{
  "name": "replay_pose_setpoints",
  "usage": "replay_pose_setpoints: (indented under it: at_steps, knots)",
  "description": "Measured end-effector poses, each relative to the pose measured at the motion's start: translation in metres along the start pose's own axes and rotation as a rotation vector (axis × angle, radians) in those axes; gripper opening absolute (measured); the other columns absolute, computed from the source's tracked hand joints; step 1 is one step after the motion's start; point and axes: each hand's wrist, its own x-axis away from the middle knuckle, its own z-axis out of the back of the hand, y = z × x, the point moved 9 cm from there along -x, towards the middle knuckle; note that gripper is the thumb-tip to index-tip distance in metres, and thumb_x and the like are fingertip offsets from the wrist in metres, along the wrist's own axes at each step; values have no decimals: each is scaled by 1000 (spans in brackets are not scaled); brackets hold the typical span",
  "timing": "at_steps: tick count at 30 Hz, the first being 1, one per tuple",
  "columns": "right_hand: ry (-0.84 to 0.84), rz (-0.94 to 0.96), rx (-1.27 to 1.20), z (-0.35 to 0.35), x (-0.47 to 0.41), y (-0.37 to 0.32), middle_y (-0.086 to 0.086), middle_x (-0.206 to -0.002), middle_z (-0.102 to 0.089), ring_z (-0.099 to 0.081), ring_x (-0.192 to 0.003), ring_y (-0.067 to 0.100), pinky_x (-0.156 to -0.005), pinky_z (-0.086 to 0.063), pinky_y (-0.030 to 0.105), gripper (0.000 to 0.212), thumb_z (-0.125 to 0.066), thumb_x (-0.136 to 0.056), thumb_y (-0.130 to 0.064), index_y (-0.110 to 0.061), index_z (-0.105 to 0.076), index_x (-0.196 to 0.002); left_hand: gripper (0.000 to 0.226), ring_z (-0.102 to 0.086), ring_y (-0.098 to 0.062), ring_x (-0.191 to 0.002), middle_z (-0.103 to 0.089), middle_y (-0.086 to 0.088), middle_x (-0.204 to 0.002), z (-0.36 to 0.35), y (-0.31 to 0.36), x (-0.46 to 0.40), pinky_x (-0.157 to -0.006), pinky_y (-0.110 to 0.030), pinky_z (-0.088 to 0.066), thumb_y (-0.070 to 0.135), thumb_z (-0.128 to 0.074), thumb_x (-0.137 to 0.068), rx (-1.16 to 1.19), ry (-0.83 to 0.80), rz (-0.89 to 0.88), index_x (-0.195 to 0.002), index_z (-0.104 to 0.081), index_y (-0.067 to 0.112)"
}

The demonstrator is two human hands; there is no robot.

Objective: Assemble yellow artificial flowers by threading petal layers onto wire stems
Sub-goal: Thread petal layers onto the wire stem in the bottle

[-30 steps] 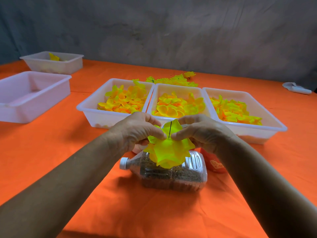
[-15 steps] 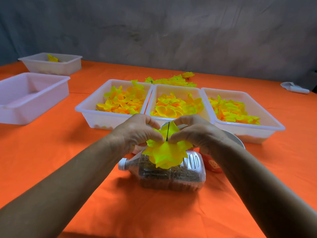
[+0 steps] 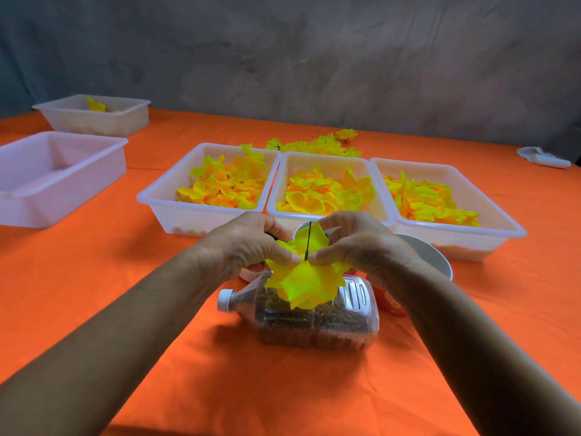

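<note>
A yellow flower point(image 3: 306, 280) of stacked petal layers sits on a thin dark wire stem point(image 3: 308, 239) that points up and away from me. My left hand point(image 3: 248, 243) pinches the petals from the left. My right hand point(image 3: 355, 242) pinches them from the right, fingertips close to the stem. Both hands hover above a plastic bottle point(image 3: 314, 319) lying on its side. Three white trays behind hold loose yellow-orange petals: left tray point(image 3: 163, 199), middle tray point(image 3: 327, 157), right tray point(image 3: 503, 221). Finished yellow flowers point(image 3: 314, 144) lie behind the trays.
An orange cloth point(image 3: 283, 388) covers the table. A white tray point(image 3: 59, 174) stands at the left, and another point(image 3: 94, 116) with one yellow piece sits farther back. A white bowl point(image 3: 427, 253) and a red object point(image 3: 390, 302) lie under my right wrist. A pale object point(image 3: 544, 157) rests far right.
Both hands have stayed on the flower with only small finger shifts; the petals sit slightly lower on the stem, so a bit more wire shows above them.
</note>
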Motion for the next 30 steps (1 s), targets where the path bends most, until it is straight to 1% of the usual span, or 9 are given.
replay_pose_setpoints:
  at_steps: [2, 6, 10, 13, 17, 20, 23, 25, 30]
  knots:
    - [7, -21, -16, 0, 2, 4, 1, -79, -53, -57, -67, 14, -53, -46, 23, 53, -80, -67, 1, -18, -56, -111, 28, -55, -12, -70, -52, 8, -76, -1, -2, 0, -52, -22, -42, 8, -80, -69, 8, -16, 14, -86, -61, 18]
    - [29, -23, -148, 0, 7, 13, 0, -66, -52, -56, -48, 7, -42, -42, 16, 48, -76, -69, 6, -15, -55, -107, 33, -49, -19, -63, -51, -2, -65, -2, -8, 2, -55, -27, -32, 9, -81, -67, 34, -33, 56, -91, -60, 15]
    - [104, -19, -200, 5, 11, 19, 3, -78, -53, -56, -65, 15, -50, -44, 20, 60, -80, -67, 2, -14, -54, -119, 39, -48, -8, -45, -49, 0, -63, 4, -1, 4, -49, -20, -37, 6, -83, -64, -10, 29, -7, -93, -60, 16]
    - [209, 91, -137, 8, 17, 13, 0, -88, -56, -55, -71, 13, -58, -47, 22, 54, -82, -65, -2, -24, -61, -110, 50, -49, -8, -58, -53, 1, -71, 10, 18, 11, -59, -22, -44, 3, -85, -60, -112, 100, -218, -101, -61, 19]
    - [321, 412, 49, 10, 32, -6, -9, -85, -64, -59, -82, 9, -72, -43, 20, 23, -81, -68, -9, -29, -73, -75, 33, -55, -12, -81, -62, 0, -89, 6, 35, 24, -75, -21, -45, 3, -83, -63, -184, 126, -477, -83, -71, 27]
    - [294, 508, 87, 7, 34, -6, -6, -86, -69, -62, -90, 13, -78, -42, 20, 12, -78, -73, -12, -23, -76, -76, 21, -63, -16, -93, -65, 1, -88, 0, 36, 28, -87, -30, -49, 6, -79, -71, -166, 122, -569, -78, -74, 25]
    - [264, 520, 101, 5, 33, 0, -12, -91, -70, -57, -101, 12, -86, -44, 25, 13, -76, -77, -17, -30, -74, -79, 17, -63, -10, -90, -66, 7, -84, 1, 32, 28, -84, -24, -49, 10, -77, -75, -148, 129, -604, -76, -75, 26]
    - [244, 535, 99, 4, 32, 2, -12, -94, -70, -54, -104, 10, -86, -44, 20, 10, -75, -78, -19, -28, -75, -82, 13, -62, -7, -88, -66, 8, -84, 0, 28, 28, -80, -22, -48, 12, -76, -77, -140, 95, -614, -76, -76, 25]
    - [257, 570, 78, 1, 33, 6, -12, -95, -69, -53, -106, 11, -84, -42, 14, 8, -74, -76, -17, -23, -75, -82, 8, -61, -9, -87, -66, 8, -83, 0, 26, 28, -83, -29, -48, 34, -74, -66, -112, 89, -618, -72, -75, 29]
